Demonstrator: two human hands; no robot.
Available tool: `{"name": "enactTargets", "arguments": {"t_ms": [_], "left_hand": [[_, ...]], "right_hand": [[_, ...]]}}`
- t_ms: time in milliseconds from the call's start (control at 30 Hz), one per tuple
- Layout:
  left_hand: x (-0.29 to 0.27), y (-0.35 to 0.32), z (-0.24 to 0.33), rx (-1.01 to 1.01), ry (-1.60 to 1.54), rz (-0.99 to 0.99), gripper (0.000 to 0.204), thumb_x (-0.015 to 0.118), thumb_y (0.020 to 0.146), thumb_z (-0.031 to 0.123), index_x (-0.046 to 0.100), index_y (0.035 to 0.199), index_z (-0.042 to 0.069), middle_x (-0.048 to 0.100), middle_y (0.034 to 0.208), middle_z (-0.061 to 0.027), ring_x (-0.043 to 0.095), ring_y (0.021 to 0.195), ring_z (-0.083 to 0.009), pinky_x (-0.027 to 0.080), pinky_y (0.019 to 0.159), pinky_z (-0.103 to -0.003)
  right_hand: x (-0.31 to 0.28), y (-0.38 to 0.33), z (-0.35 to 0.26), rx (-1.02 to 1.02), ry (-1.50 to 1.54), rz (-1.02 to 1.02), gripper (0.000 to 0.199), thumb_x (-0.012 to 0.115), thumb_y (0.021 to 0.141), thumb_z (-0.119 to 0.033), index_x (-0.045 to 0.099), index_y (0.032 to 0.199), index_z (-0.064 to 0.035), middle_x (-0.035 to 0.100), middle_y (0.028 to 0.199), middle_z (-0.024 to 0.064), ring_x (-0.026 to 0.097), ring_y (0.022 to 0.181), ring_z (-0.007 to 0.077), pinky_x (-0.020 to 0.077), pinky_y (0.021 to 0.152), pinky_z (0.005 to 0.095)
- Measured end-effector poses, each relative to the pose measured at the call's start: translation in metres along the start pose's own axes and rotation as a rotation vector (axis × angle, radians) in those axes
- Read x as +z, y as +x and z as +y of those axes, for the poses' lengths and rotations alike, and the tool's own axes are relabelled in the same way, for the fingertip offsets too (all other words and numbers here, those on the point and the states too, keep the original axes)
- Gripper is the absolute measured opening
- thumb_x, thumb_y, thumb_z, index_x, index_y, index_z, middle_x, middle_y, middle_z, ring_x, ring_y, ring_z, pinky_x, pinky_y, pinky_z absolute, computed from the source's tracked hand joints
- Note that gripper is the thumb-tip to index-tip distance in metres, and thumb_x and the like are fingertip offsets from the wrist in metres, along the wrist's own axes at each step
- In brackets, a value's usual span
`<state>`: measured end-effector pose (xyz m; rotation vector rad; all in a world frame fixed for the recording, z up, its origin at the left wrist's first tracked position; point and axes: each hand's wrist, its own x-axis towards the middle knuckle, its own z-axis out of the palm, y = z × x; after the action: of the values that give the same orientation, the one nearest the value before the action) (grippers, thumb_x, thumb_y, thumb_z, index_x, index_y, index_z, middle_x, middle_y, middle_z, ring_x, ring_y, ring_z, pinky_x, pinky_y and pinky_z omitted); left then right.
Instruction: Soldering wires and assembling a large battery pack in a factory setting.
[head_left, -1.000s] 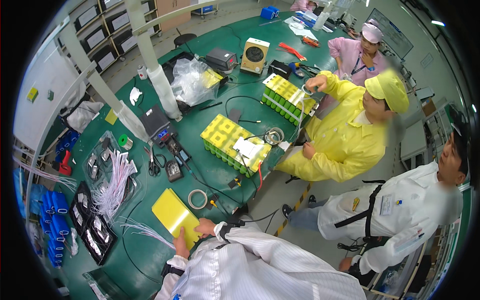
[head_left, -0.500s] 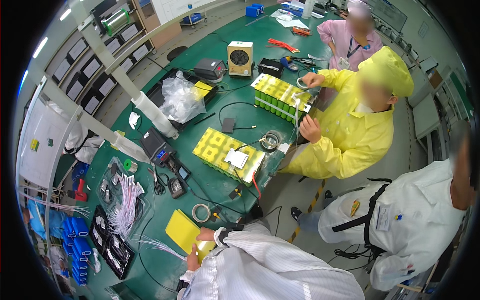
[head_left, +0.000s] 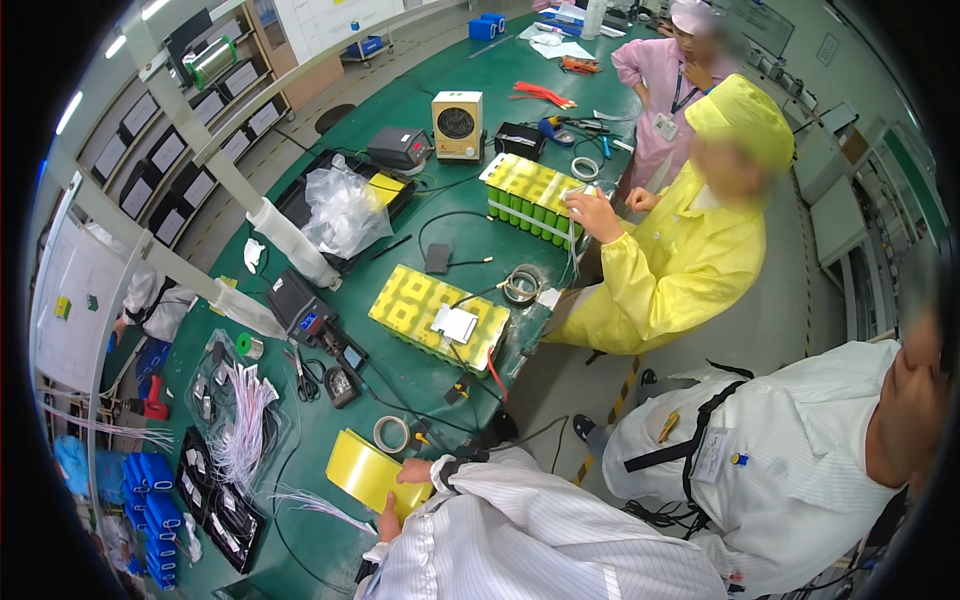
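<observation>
Left grip (head_left: 389,521) closed on the near edge of the yellow sheets (head_left: 366,468), thumb up along the edge; right grip (head_left: 413,471) holding the same sheets at the right-hand edge, fingers pointing left. Both bare, light cuffs at wrists. Sheets at near side of green desk (head_left: 332,417), just in front of wearer's body, look like two, slightly offset; resting on desk or lifted, can't tell. Tape roll (head_left: 391,434) just beyond the sheets, flat. Thin white wires (head_left: 322,507) to their left, loose ends near the sheets. Further left, big white wire bundle (head_left: 240,425) on clear plastic, black tray (head_left: 222,505) with small packets, blue bins (head_left: 150,522) at the edge. Beyond the sheets: scissors (head_left: 308,378), green-rimmed spool (head_left: 249,346), dark soldering station (head_left: 299,303). Mid desk, battery pack (head_left: 405,301), yellow top, green sides, white card (head_left: 455,322) on top, red wire (head_left: 496,368) at its near right end. Second battery pack (head_left: 523,180) farther off; co-worker in yellow (head_left: 690,255) has one hand (head_left: 595,214) at its right end. Co-worker in white coat (head_left: 765,450) stands right, co-worker in pink (head_left: 648,75) at far side. Beige fan (head_left: 457,124) at back, crumpled plastic bag (head_left: 343,212) left of it
</observation>
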<state>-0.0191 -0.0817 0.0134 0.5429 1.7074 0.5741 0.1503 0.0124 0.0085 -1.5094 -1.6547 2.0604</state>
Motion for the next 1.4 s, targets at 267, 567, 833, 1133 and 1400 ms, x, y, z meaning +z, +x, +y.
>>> {"name": "enactTargets", "arguments": {"t_ms": [267,567,833,1133,1400], "left_hand": [[0.008,0.005,-0.006,-0.055,-0.196,-0.018,0.054,0.056,0.086,0.039,0.05,0.118,-0.005,0.056,0.111,-0.011,0.055,0.094,-0.0196,0.042,0.081,-0.03],[0.012,0.0,0.0,-0.042,-0.167,-0.006,0.051,0.058,0.085,0.037,0.052,0.115,-0.004,0.057,0.109,-0.0112,0.055,0.093,-0.0195,0.042,0.08,-0.03],[-0.007,0.04,-0.044,-0.032,-0.212,-0.019,0.049,0.057,0.086,0.036,0.053,0.113,-0.005,0.057,0.107,-0.0108,0.054,0.092,-0.0189,0.042,0.08,-0.03],[-0.009,0.046,-0.05,-0.052,-0.227,-0.057,0.047,0.056,0.087,0.035,0.053,0.113,-0.004,0.057,0.107,-0.0101,0.054,0.092,-0.0187,0.042,0.081,-0.03],[-0.003,0.033,-0.037,-0.003,-0.211,-0.067,0.046,0.055,0.088,0.034,0.053,0.113,-0.004,0.057,0.108,-0.0098,0.055,0.092,-0.0183,0.042,0.08,-0.03]], "right_hand": [[0.003,0.012,0.019,0.045,0.068,0.041,0.058,0.062,0.067,-0.032,0.055,0.105,0.0109,0.059,0.103,0.0261,0.059,0.096,0.0328,0.045,0.077,0.0362],[0.004,0.018,0.029,-0.182,-0.112,0.04,0.029,0.056,0.073,-0.031,0.067,0.091,-0.0108,0.062,0.09,0.0222,0.06,0.084,0.0375,0.0474,0.074,0.0402],[0.002,0.009,0.019,-0.159,-0.107,0.038,0.034,0.058,0.072,-0.034,0.066,0.09,-0.0065,0.062,0.089,0.0251,0.061,0.084,0.0367,0.047,0.075,0.0408],[0.007,0.018,0.029,-0.191,-0.165,0.076,0.029,0.057,0.072,-0.029,0.066,0.09,-0.0077,0.061,0.088,0.0243,0.061,0.082,0.0375,0.0476,0.072,0.0421],[0.004,0.011,0.025,-0.195,-0.2,0.094,0.027,0.057,0.072,-0.027,0.066,0.088,-0.008,0.063,0.084,0.0217,0.062,0.078,0.0374,0.0487,0.071,0.0422]]}}
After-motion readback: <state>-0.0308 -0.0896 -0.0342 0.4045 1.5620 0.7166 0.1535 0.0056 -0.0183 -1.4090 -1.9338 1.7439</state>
